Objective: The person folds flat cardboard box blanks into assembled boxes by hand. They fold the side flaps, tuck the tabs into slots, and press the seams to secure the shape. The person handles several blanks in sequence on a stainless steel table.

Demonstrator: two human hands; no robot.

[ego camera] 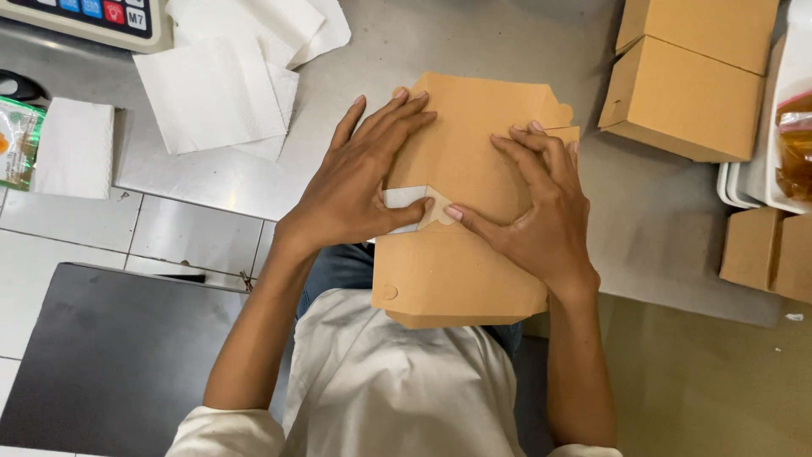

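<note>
While the left hand and right hand press spread fingers flat to hold a fold, a brown cardboard box blank lies at the steel surface edge, thumbs meeting at its tab.

a food packing counter, likely the back of a takeaway shop or small food business. a stainless steel worktop holds a digital weighing scale with coloured keys, loose sheets of white paper, and stacks of folded brown cardboard takeaway boxes. white trays sit at the right edge beside bagged golden-brown food. white wall tiles show below the counter edge.
</note>
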